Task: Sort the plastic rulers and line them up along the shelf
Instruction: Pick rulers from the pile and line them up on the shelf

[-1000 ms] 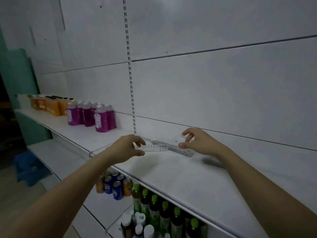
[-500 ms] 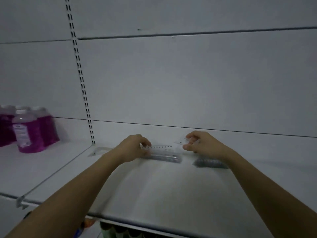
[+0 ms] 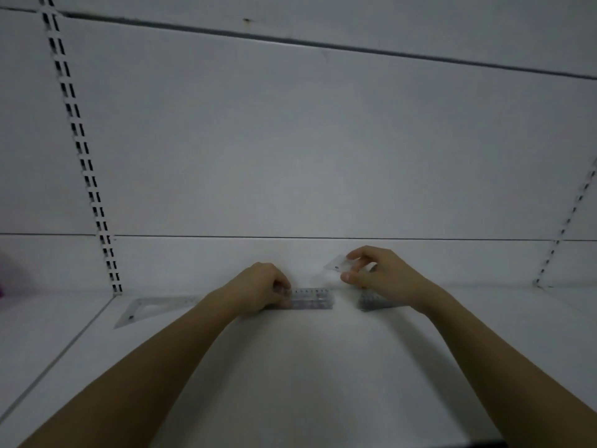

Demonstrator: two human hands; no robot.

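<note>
While the straight clear ruler (image 3: 310,298) is pinched at its left end by the curled fingers of the left hand (image 3: 262,287) and laid on the white shelf (image 3: 290,367) near the back wall, a small clear ruler piece (image 3: 337,264) is pinched by the right hand (image 3: 381,273), approx. above. A set square (image 3: 151,307) lies flat at left. Placing step is judged in hand; next, the piece should be set beside, in line.

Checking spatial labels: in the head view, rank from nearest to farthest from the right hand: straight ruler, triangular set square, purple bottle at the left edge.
From the right hand:
1. Straight ruler, just left of it, gripped at its far end by the left hand.
2. Triangular set square, flat on the shelf, farther left.
3. Purple bottle, a sliver at the left edge.
</note>
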